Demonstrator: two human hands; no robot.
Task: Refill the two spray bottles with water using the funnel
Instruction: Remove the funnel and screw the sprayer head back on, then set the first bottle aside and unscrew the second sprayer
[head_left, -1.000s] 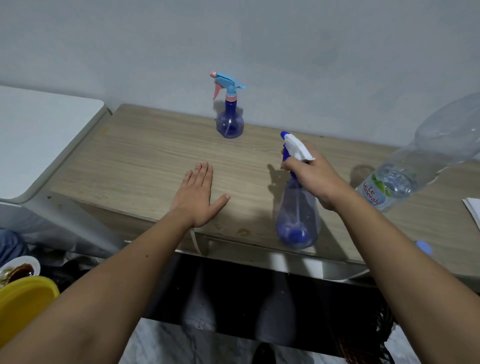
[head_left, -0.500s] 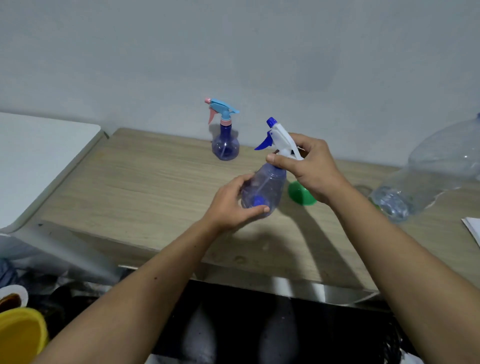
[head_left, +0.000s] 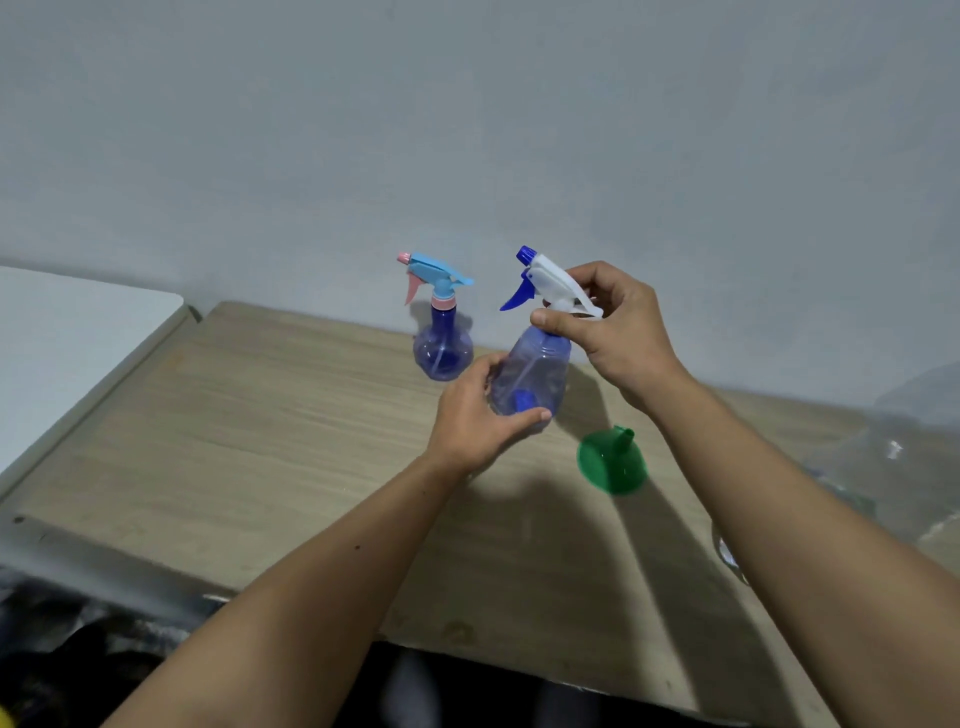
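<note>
Left hand (head_left: 480, 415) cups the spray bottle (head_left: 530, 379), right hand (head_left: 613, 327) pinches its neck, hiding the collar.

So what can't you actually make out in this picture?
All from the head view:
- Neck collar of the held spray bottle: covered by the right hand, so loosened or tight is unclear.
- Its base: wrapped by the left hand.
- Large clear water bottle: cut off by the right edge and blurred, so cap and water level are unseen.
- Water in the far spray bottle: tinted plastic, too small to tell.
</note>
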